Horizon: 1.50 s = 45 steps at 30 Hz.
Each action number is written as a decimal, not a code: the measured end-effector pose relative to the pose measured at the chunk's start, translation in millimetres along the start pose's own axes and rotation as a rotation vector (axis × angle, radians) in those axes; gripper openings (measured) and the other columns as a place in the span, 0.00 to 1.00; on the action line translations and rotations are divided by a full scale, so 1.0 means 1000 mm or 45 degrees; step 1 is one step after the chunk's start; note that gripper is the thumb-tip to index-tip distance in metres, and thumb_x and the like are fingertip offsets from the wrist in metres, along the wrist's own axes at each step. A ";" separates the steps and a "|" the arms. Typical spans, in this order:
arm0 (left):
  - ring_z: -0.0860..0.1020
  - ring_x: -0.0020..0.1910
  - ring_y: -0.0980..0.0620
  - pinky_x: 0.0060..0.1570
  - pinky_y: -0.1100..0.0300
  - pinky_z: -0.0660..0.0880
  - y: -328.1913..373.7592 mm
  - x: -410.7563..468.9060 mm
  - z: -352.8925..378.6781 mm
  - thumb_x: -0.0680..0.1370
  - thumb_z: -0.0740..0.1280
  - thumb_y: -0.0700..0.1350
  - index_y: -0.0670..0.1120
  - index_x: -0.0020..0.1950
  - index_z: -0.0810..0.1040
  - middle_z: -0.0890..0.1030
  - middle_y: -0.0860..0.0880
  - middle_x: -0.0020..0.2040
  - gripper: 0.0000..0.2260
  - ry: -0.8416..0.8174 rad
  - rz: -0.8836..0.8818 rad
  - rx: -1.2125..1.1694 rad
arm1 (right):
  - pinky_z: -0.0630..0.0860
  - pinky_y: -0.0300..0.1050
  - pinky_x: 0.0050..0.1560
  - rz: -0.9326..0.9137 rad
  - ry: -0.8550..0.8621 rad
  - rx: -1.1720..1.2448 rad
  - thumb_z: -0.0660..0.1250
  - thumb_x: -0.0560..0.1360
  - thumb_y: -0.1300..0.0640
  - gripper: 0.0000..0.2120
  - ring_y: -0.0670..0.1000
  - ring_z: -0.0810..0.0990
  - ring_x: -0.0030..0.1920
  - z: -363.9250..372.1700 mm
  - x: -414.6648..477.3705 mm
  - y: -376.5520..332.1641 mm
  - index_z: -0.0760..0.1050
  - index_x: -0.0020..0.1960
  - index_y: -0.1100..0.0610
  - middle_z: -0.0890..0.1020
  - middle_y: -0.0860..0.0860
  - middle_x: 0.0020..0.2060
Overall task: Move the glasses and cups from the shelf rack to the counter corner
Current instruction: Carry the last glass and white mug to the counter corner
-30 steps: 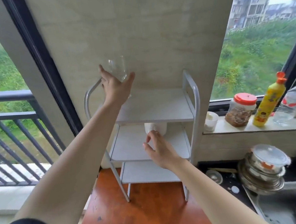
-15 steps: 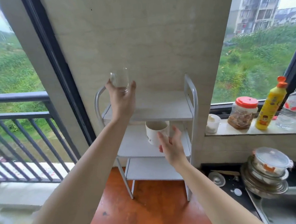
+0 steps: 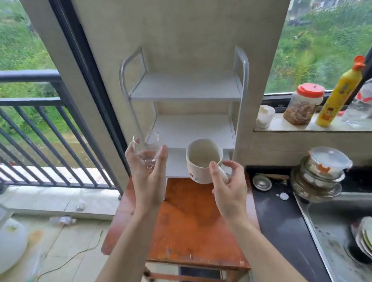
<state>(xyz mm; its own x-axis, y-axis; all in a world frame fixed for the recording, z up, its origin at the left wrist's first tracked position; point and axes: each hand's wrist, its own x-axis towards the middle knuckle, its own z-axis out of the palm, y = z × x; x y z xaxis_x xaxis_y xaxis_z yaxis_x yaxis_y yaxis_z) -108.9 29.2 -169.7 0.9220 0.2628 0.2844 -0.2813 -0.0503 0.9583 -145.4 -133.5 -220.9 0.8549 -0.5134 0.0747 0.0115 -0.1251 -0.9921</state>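
Observation:
A white three-tier shelf rack (image 3: 183, 90) stands against the wall on an orange-brown table (image 3: 191, 226); its visible tiers hold nothing. My left hand (image 3: 147, 178) grips a clear drinking glass (image 3: 146, 149) from below, in the air in front of the rack's lower left side. My right hand (image 3: 229, 186) holds a white mug (image 3: 203, 160) by its handle, tilted with the mouth toward me, in front of the lowest tier. Both hands hang above the table's far part.
A dark counter (image 3: 278, 220) with a steel sink (image 3: 332, 236) holding plates lies right of the table. Stacked lidded bowls (image 3: 321, 175) sit at the counter's back. A jar, a yellow bottle (image 3: 340, 92) and a small white cup (image 3: 264, 115) stand on the windowsill. A railing is at left.
Both hands have drawn back from the rack toward me and lower. The glass has left the top tier and the mug has left the middle tier, now gripped by its handle.

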 end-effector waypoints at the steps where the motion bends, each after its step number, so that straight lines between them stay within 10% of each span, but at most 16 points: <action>1: 0.79 0.50 0.44 0.48 0.47 0.78 -0.015 -0.013 0.001 0.73 0.70 0.64 0.57 0.72 0.63 0.78 0.47 0.52 0.31 -0.039 -0.054 0.044 | 0.80 0.47 0.37 0.036 0.027 -0.006 0.67 0.70 0.29 0.21 0.48 0.83 0.37 -0.009 -0.008 0.007 0.73 0.52 0.44 0.84 0.45 0.37; 9: 0.79 0.56 0.56 0.55 0.55 0.79 -0.078 -0.109 0.070 0.70 0.75 0.61 0.61 0.67 0.69 0.78 0.54 0.60 0.29 -0.445 -0.266 0.225 | 0.73 0.33 0.32 0.280 0.476 -0.080 0.68 0.66 0.30 0.23 0.46 0.81 0.35 -0.133 -0.056 0.070 0.75 0.46 0.49 0.83 0.52 0.39; 14: 0.78 0.56 0.58 0.57 0.58 0.76 -0.045 -0.171 0.140 0.71 0.76 0.55 0.55 0.67 0.72 0.78 0.52 0.61 0.27 -0.725 -0.182 0.172 | 0.82 0.60 0.50 0.355 0.822 -0.019 0.68 0.65 0.30 0.24 0.58 0.83 0.48 -0.230 -0.089 0.071 0.76 0.47 0.49 0.84 0.54 0.46; 20: 0.78 0.53 0.61 0.57 0.62 0.75 0.017 -0.282 0.211 0.73 0.76 0.48 0.53 0.65 0.73 0.79 0.49 0.59 0.23 -1.014 -0.003 0.102 | 0.82 0.58 0.48 0.327 1.128 0.039 0.67 0.64 0.28 0.26 0.57 0.83 0.45 -0.355 -0.157 0.069 0.76 0.44 0.50 0.84 0.52 0.43; 28: 0.81 0.55 0.54 0.59 0.47 0.79 0.083 -0.494 0.284 0.72 0.77 0.51 0.53 0.69 0.70 0.81 0.54 0.57 0.28 -1.362 -0.060 -0.038 | 0.77 0.54 0.38 0.320 1.405 0.019 0.67 0.70 0.33 0.23 0.56 0.78 0.32 -0.554 -0.300 0.076 0.73 0.29 0.51 0.78 0.51 0.26; 31: 0.82 0.53 0.54 0.58 0.49 0.79 0.105 -0.568 0.310 0.72 0.77 0.51 0.55 0.69 0.70 0.83 0.53 0.54 0.28 -1.516 -0.071 -0.087 | 0.73 0.54 0.37 0.276 1.551 0.029 0.67 0.70 0.35 0.28 0.64 0.76 0.34 -0.625 -0.350 0.073 0.70 0.32 0.60 0.77 0.61 0.29; 35: 0.83 0.53 0.53 0.51 0.59 0.79 0.135 -0.663 0.352 0.71 0.76 0.53 0.58 0.68 0.71 0.81 0.47 0.56 0.27 -1.735 -0.050 -0.134 | 0.73 0.51 0.35 0.263 1.746 0.025 0.66 0.69 0.38 0.22 0.55 0.76 0.31 -0.709 -0.408 0.069 0.72 0.31 0.56 0.73 0.48 0.23; 45: 0.81 0.51 0.58 0.57 0.45 0.80 0.179 -0.914 0.481 0.72 0.77 0.48 0.59 0.64 0.74 0.81 0.58 0.54 0.23 -2.205 0.026 -0.270 | 0.70 0.50 0.37 0.314 2.212 -0.057 0.64 0.68 0.39 0.27 0.52 0.70 0.32 -0.903 -0.519 0.090 0.69 0.36 0.66 0.70 0.53 0.27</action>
<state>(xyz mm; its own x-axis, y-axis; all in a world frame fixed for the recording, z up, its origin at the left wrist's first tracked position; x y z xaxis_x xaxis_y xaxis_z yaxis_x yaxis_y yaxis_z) -873.6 -683.2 -244.8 0.0730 -0.9889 0.1294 -0.1923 0.1133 0.9748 -1056.7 -644.6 -257.5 -0.6617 -0.7494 -0.0225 -0.0598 0.0826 -0.9948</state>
